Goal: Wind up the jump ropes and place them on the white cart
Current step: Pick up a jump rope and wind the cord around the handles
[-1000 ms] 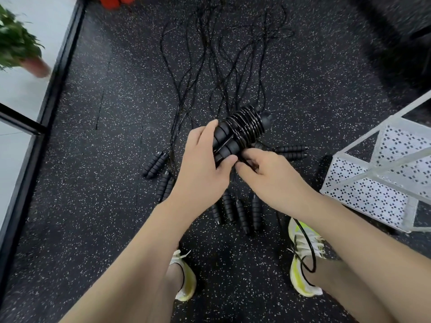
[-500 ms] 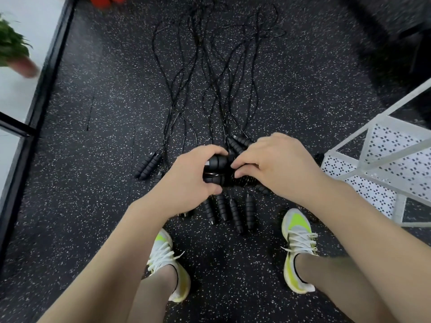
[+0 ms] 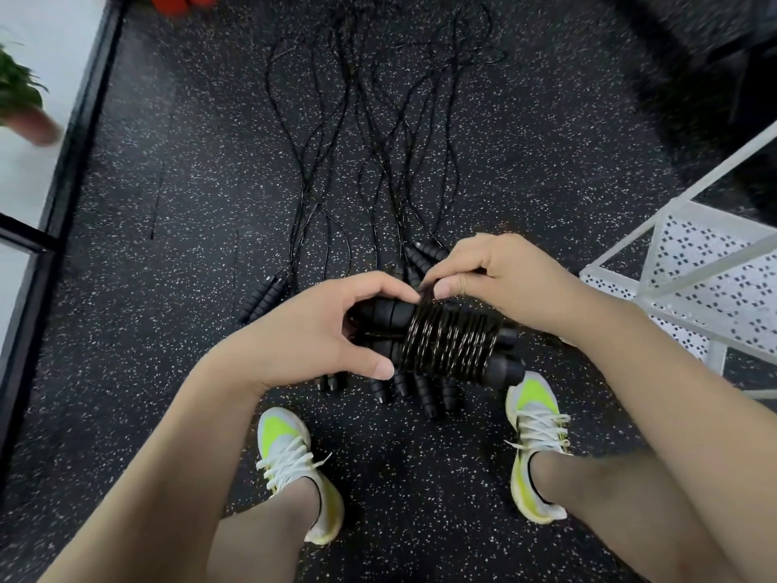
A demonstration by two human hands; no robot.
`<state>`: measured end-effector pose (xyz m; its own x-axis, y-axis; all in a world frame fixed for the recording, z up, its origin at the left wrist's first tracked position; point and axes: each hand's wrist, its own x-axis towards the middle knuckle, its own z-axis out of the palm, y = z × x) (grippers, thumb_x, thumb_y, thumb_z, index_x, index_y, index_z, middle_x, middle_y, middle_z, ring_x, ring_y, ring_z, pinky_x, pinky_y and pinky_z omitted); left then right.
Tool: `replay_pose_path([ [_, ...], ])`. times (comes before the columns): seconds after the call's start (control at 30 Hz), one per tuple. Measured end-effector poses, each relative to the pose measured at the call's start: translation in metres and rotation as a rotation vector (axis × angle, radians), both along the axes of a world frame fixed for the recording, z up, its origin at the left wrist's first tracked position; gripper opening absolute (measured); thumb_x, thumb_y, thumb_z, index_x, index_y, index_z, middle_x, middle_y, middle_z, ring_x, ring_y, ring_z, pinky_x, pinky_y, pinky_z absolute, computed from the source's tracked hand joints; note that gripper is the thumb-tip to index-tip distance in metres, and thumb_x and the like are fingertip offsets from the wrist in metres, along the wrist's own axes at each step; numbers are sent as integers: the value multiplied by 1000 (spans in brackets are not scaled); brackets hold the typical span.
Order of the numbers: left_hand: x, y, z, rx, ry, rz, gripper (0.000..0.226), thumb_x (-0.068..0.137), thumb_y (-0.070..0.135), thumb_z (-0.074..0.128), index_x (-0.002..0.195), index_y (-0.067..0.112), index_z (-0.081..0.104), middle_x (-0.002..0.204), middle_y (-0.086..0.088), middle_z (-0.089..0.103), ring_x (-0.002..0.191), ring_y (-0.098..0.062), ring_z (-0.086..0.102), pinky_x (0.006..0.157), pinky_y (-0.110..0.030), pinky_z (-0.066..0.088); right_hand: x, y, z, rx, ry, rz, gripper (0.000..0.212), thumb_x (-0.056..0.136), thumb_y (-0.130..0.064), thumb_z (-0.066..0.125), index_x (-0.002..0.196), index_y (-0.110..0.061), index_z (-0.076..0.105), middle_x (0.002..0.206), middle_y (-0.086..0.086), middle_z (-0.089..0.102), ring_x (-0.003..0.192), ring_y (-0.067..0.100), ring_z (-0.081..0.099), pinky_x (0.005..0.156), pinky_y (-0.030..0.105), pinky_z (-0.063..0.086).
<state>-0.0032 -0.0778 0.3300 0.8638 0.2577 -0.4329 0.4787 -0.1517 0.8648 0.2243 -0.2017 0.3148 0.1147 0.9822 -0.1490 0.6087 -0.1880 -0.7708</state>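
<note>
A wound jump rope [image 3: 445,345], its thin black cord coiled tightly round two black foam handles, lies crosswise between my hands above the floor. My left hand [image 3: 319,330] grips the handles' left end, thumb under and fingers over. My right hand [image 3: 508,284] pinches the cord at the top of the coil. Several loose jump ropes [image 3: 378,162] stretch away across the floor, their handles [image 3: 420,387] lying in a row under my hands. The white cart [image 3: 689,288] stands at the right.
Black speckled rubber floor [image 3: 210,204] all around. My two feet in white and yellow shoes [image 3: 294,464] stand below the hands. A black frame with a white floor and a potted plant [image 3: 21,98] runs along the left. Something red [image 3: 181,0] sits at the top edge.
The bundle has swung from tilted up-right to lying crosswise and sits lower in view. My right hand moved from below the coil to its top. The view tilted down toward my feet.
</note>
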Motion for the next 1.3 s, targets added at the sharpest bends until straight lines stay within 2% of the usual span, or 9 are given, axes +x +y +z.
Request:
replay_pose_path([
  [0.2,1,-2,-1,-256,-193,131,69,74,-16,76,133,14,57,126,-2,70,113,-19,67,95,-33,54,-5,3,10,-142,481,-120,29,94,-2,62,97,-22,82,92,-4,78,80,3,68,73,9,48],
  [0.27,5,-5,-2,-300,-270,233,70,72,-12,75,135,11,55,128,-3,68,117,-19,65,99,-32,52,-11,-2,10,-269,345,-195,29,98,9,50,118,4,71,96,12,69,73,7,53,59,9,39],
  [0.43,19,-14,-9,-261,-358,512,75,76,-8,74,144,16,53,138,3,66,131,-16,60,110,-36,47,-43,7,-5,-109,303,-262,37,106,-10,41,72,-15,56,54,-5,57,52,10,57,70,38,51],
  [0.6,29,-27,-16,-105,-327,720,74,85,-3,78,147,31,54,132,13,70,126,-10,63,114,-42,45,-62,10,-15,-204,403,-238,20,105,-32,38,94,-28,55,56,-17,54,44,10,50,65,51,59],
  [0.7,32,-31,-19,218,-237,689,77,87,12,80,151,40,47,136,23,62,126,4,57,113,-32,44,-64,10,-4,-273,398,-232,21,92,-40,42,86,-23,54,68,-6,53,49,14,53,69,58,56],
  [0.93,35,-36,-16,594,-273,616,75,86,4,77,149,31,49,142,15,53,127,10,49,107,-15,41,-61,10,16,-271,597,-310,23,96,-16,56,74,-15,47,65,-1,41,47,10,41,54,31,46],
  [1.1,37,-46,-16,740,-326,580,72,82,-8,71,147,18,53,145,3,53,138,-5,45,115,-16,32,-61,11,25,-269,913,-429,39,90,-50,68,84,-13,59,62,-4,46,47,8,36,47,24,42],
  [1.23,36,-52,-15,625,-357,506,69,81,0,72,145,15,51,146,-1,48,142,-9,41,115,-16,31,-57,7,17,-199,783,-501,47,92,-58,63,69,-17,61,53,-7,50,43,10,37,46,27,36],
  [1.3,35,-51,-15,453,-361,570,62,80,13,73,137,25,52,136,-4,55,129,-13,54,110,-31,44,-51,6,9,-165,608,-482,51,91,-61,63,58,-21,60,52,-4,51,44,14,41,47,28,35],
])
